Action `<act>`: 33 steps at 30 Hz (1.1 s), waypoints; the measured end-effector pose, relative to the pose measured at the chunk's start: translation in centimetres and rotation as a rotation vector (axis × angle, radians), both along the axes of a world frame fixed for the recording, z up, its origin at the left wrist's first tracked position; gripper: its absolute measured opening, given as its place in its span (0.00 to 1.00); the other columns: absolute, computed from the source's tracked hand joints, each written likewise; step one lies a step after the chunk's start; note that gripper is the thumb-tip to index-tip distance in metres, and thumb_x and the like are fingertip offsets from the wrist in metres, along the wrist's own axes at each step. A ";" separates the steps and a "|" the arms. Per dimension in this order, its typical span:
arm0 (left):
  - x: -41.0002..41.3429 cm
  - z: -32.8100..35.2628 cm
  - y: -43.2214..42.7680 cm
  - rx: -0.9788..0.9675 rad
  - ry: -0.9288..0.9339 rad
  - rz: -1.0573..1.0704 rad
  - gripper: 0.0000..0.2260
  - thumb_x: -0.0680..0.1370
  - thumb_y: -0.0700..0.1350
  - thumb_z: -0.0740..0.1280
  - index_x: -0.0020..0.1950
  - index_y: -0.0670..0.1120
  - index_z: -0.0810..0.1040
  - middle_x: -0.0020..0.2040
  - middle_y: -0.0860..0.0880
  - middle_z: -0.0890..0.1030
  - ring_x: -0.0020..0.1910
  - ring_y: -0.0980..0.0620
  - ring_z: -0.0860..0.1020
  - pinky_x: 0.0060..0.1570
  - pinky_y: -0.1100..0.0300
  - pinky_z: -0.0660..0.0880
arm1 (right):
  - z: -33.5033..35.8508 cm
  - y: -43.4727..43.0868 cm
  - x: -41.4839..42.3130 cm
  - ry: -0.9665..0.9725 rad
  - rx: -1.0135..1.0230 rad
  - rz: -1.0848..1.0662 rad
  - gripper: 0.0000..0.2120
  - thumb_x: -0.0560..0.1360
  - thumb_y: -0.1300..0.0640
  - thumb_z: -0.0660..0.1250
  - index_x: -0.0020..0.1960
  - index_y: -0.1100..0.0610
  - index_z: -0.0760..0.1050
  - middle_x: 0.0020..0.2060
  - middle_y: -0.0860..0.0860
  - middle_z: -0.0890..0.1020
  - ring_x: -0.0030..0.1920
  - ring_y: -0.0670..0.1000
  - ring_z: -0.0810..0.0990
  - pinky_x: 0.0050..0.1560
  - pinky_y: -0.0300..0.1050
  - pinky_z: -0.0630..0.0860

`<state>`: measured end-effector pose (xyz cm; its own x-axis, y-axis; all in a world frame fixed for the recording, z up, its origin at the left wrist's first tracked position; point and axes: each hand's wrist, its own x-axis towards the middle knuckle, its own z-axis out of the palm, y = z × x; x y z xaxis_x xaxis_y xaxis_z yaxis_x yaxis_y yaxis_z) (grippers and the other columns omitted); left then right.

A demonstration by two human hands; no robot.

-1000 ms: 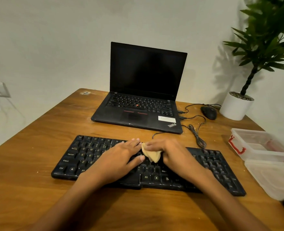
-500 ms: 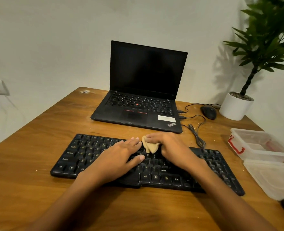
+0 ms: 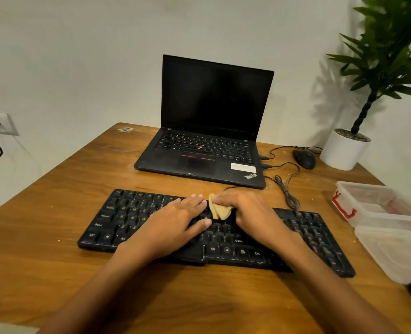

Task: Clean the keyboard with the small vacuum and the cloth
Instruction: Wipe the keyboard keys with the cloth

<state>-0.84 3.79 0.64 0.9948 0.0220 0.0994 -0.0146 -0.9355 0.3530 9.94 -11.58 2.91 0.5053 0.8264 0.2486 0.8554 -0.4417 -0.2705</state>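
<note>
**Cloth pressed to the keyboard's upper rows**

The tan cloth (image 3: 220, 211) sits bunched on the black keyboard (image 3: 127, 219), gripped under the right hand's (image 3: 251, 210) curled fingers. Just left of it, the left hand (image 3: 175, 224) lies flat on the keys with its fingers straight. Beyond both hands stands an open ThinkPad laptop (image 3: 207, 153). A clear plastic container (image 3: 378, 203) sits well right of the right hand.

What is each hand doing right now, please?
Left hand: open, fingers flat on the keyboard.
Right hand: grips the cloth.
</note>
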 end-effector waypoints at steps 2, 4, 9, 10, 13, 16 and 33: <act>0.0 0.1 0.2 0.004 0.004 -0.001 0.26 0.79 0.58 0.51 0.75 0.51 0.53 0.76 0.55 0.51 0.73 0.61 0.49 0.68 0.67 0.44 | -0.2 -1.0 0.5 0.032 0.024 -0.009 0.24 0.68 0.74 0.62 0.57 0.52 0.79 0.57 0.48 0.81 0.58 0.49 0.77 0.59 0.51 0.74; -0.1 0.0 0.2 0.001 0.010 -0.003 0.26 0.80 0.58 0.51 0.75 0.51 0.52 0.76 0.55 0.50 0.73 0.61 0.48 0.67 0.67 0.43 | 0.1 -2.8 1.0 0.062 0.028 -0.092 0.22 0.70 0.73 0.63 0.58 0.53 0.78 0.58 0.49 0.79 0.60 0.48 0.76 0.63 0.48 0.72; -0.2 0.4 0.0 0.030 0.014 -0.006 0.25 0.80 0.57 0.51 0.75 0.51 0.52 0.76 0.54 0.50 0.74 0.60 0.49 0.67 0.67 0.43 | 1.4 -6.4 2.2 0.093 -0.098 -0.335 0.22 0.72 0.71 0.62 0.60 0.51 0.76 0.61 0.50 0.77 0.62 0.50 0.74 0.62 0.44 0.70; -0.2 0.5 -0.1 0.047 0.005 -0.010 0.25 0.80 0.57 0.51 0.75 0.51 0.52 0.76 0.54 0.51 0.74 0.60 0.49 0.67 0.67 0.44 | 1.6 -6.5 2.2 0.104 -0.088 -0.354 0.22 0.72 0.71 0.61 0.60 0.51 0.76 0.62 0.50 0.77 0.63 0.50 0.73 0.62 0.43 0.69; 0.2 0.8 -1.0 0.053 -0.018 -0.065 0.24 0.81 0.55 0.50 0.75 0.51 0.52 0.76 0.55 0.52 0.73 0.61 0.50 0.67 0.67 0.44 | 1.6 -5.1 1.1 0.105 0.030 -0.287 0.25 0.71 0.73 0.60 0.59 0.50 0.76 0.61 0.47 0.77 0.63 0.48 0.72 0.64 0.44 0.68; 0.6 0.4 -1.6 0.037 -0.009 -0.082 0.23 0.81 0.54 0.50 0.75 0.50 0.53 0.76 0.55 0.53 0.74 0.61 0.50 0.69 0.66 0.46 | 0.9 -3.2 -0.9 0.099 0.064 -0.163 0.27 0.70 0.75 0.58 0.57 0.50 0.78 0.59 0.45 0.78 0.61 0.46 0.73 0.62 0.42 0.67; 0.8 -0.1 -1.8 0.057 -0.025 -0.065 0.22 0.82 0.52 0.49 0.75 0.49 0.53 0.76 0.53 0.53 0.74 0.60 0.50 0.70 0.65 0.47 | -1.3 -5.6 -5.1 -0.044 0.142 -0.105 0.30 0.65 0.74 0.66 0.60 0.47 0.76 0.57 0.44 0.80 0.59 0.41 0.75 0.59 0.35 0.68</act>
<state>-0.07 1.99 0.53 0.9911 -0.0488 0.1239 -0.0840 -0.9508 0.2981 4.82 -17.13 1.64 0.5733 0.7246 0.3825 0.8188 -0.4896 -0.2996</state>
